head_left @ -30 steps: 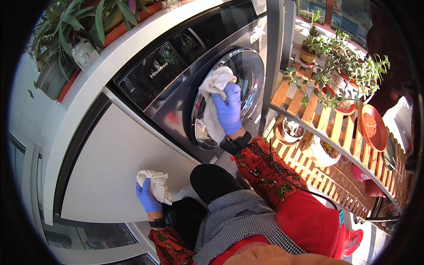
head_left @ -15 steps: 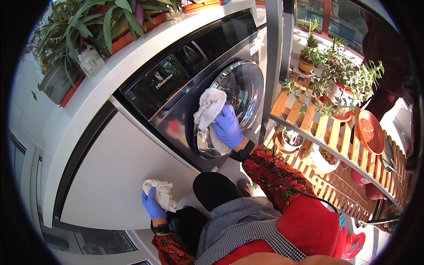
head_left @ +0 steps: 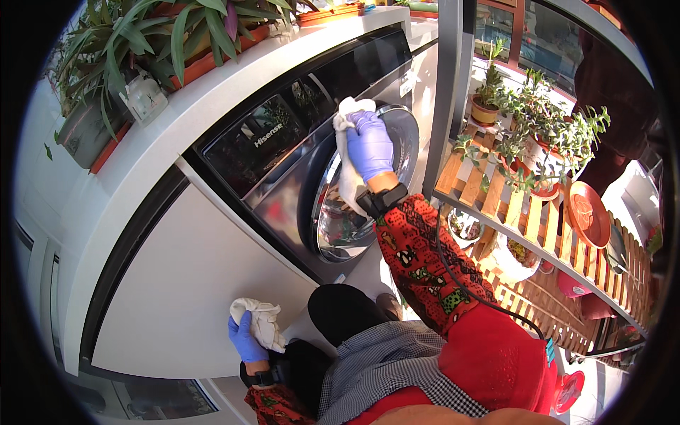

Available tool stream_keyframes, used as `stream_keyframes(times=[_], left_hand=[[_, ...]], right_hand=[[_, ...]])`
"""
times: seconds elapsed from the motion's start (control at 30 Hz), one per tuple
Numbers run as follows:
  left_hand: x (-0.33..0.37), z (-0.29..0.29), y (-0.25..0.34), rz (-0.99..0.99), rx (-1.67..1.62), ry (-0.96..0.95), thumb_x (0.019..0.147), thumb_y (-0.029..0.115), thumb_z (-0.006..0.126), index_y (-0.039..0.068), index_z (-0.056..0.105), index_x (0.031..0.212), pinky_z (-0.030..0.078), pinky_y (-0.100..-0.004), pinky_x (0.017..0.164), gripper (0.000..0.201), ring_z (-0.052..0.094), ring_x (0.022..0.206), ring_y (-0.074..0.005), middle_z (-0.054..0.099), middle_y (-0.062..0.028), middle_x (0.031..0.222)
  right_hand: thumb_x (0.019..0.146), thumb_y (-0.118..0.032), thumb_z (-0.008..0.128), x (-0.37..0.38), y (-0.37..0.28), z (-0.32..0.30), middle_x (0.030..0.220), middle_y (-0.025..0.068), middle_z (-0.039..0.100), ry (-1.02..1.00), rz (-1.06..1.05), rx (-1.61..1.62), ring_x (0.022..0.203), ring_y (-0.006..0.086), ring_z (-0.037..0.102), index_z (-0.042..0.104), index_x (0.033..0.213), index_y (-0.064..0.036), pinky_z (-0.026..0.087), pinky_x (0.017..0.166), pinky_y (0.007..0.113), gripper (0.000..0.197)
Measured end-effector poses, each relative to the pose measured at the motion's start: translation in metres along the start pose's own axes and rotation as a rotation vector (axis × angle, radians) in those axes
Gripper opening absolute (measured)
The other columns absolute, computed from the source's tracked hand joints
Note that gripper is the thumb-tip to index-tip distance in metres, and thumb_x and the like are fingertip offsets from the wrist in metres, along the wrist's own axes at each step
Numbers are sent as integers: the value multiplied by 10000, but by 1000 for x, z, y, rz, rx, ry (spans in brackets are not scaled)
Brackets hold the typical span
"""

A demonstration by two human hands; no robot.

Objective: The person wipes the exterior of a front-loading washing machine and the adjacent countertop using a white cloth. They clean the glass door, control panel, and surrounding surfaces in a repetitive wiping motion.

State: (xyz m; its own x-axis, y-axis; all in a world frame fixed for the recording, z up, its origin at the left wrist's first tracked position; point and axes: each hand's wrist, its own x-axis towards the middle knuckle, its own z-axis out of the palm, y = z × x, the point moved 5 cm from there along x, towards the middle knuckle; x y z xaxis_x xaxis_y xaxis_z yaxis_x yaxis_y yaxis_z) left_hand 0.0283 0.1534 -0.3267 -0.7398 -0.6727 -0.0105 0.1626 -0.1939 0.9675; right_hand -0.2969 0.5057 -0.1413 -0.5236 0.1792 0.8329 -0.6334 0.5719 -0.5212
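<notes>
My right hand, in a blue glove, presses a white cloth against the upper rim of the round glass door of a dark grey washing machine. Part of the cloth hangs down over the door's left side. Lower left, my left hand, also gloved in blue, grips a bunched cream cloth near my knee. That cloth is in front of the pale cabinet panel and apart from the machine.
A white counter runs above the machine, bearing potted plants and a clear glass jar. To the right, past a grey metal post, a slatted wooden shelf holds a leafy plant and an orange saucer.
My right hand has moved up with its cloth, from the middle left of the door to its upper rim. My left hand and its cloth have hardly moved.
</notes>
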Motion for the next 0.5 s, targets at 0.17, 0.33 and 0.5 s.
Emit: stream_keyframes(times=[0.17,0.33,0.5], left_hand=[[1,19,-4,-13,10,-47,921,107,646,10,629,1151,533,-332,833,251,657,931,-193,681,-94,1034],[2,28,-4,-23,3,-64,919,107,649,10,631,1137,529,-326,829,239,655,911,-188,682,-88,1029],[5,31,-7,-29,14,-50,919,107,654,2,630,1152,525,-329,858,257,654,933,-193,684,-95,1055]], right_hand=[[825,-136,628,-38,-25,3,1009,88,658,-181,-117,42,939,328,642,689,1002,-119,538,803,423,188],[873,-148,586,6,-1,-5,1024,168,660,-70,173,-48,946,357,654,682,1021,-64,532,827,438,195],[873,-153,630,-67,-57,27,972,114,600,-153,10,116,880,346,645,650,1024,-105,532,738,424,160]])
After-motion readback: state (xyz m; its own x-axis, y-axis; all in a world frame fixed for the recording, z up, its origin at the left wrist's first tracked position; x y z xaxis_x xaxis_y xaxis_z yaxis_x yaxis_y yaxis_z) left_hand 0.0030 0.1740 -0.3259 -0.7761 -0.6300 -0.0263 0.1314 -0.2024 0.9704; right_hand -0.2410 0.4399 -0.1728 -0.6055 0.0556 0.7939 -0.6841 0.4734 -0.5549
